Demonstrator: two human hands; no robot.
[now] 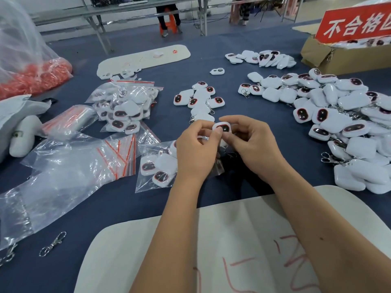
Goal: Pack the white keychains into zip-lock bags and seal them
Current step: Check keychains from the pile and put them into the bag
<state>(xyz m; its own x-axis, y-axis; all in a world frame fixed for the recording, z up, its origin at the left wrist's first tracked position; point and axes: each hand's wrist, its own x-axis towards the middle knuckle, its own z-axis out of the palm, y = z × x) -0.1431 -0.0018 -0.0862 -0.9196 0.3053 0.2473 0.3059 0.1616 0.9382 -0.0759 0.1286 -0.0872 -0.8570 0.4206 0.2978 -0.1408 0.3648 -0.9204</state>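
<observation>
Nearest the camera, over the part-filled zip-lock bag [160, 166], one white keychain [222, 128] is pinched between the left hand [196, 151] and right hand [251, 146]; it should be slipped fully inside before the red strip is pressed shut. Farther off, a small cluster of keychains [200, 98] awaits, with the large pile [338, 123] at right

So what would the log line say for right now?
left hand: pinches keychain | right hand: pinches keychain | zip-lock bag: under hands, holds keychains, seal unclear
</observation>
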